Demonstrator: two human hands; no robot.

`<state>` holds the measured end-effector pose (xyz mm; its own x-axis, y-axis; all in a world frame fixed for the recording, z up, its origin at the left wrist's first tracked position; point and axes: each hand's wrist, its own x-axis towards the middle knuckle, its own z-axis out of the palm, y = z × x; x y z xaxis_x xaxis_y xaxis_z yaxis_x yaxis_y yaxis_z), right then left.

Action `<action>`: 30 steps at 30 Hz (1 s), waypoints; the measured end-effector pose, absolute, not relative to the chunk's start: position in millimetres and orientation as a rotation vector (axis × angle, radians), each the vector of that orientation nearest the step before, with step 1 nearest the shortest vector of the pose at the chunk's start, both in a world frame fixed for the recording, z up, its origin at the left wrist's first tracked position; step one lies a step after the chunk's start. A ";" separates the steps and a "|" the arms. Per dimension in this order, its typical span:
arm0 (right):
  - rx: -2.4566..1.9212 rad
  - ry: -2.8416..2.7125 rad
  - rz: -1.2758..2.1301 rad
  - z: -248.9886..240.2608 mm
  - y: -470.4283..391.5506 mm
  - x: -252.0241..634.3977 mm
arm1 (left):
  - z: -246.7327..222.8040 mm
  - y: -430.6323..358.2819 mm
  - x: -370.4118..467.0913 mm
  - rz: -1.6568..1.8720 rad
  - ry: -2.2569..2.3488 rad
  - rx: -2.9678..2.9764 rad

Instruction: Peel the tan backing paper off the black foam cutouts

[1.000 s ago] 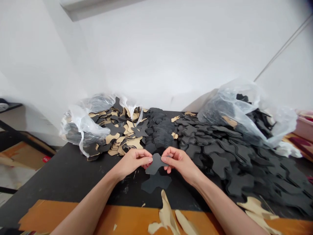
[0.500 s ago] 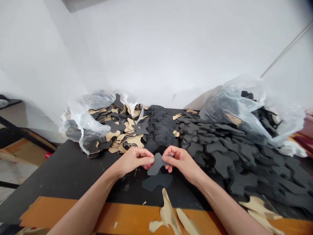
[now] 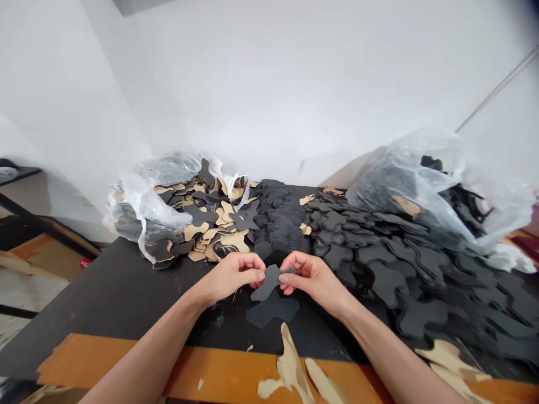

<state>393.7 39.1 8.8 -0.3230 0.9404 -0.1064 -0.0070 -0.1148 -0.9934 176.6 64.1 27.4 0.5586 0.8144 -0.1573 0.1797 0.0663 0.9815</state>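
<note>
A small dark grey, irregularly lobed cut-out piece (image 3: 268, 283) is held up above the table between both hands. My left hand (image 3: 240, 275) pinches its left edge with thumb and fingertips. On the opposite edge my right hand (image 3: 305, 276) grips it the same way. Just below lies another dark lobed piece (image 3: 272, 312) flat on the black tabletop. Beyond the hands, overlapping black pieces (image 3: 278, 221) form a thick row running toward the wall. Whether the held piece has a backing cannot be seen.
Black pieces with tan-backed ones (image 3: 231, 238) spill from a clear plastic bag (image 3: 147, 207) at left. Stacks of black pieces (image 3: 385, 280) spread over the right side, before another plastic bag (image 3: 421, 185). Tan paper scraps (image 3: 290, 359) lie on orange-brown tape (image 3: 219, 370) along the front edge.
The held piece has tilted slightly between my fingers, and my hands have hardly shifted. The whole view has moved a little.
</note>
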 end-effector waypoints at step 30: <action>-1.104 -1.778 0.739 11.0 24.7 379.6 | 22.9 49.7 186.9 0.670 0.939 1.824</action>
<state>379.6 24.7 11.0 -0.2070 0.9045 0.3728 0.3740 0.4253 -0.8242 186.9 49.7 22.9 0.5557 0.8301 0.0458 0.3132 -0.2600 0.9134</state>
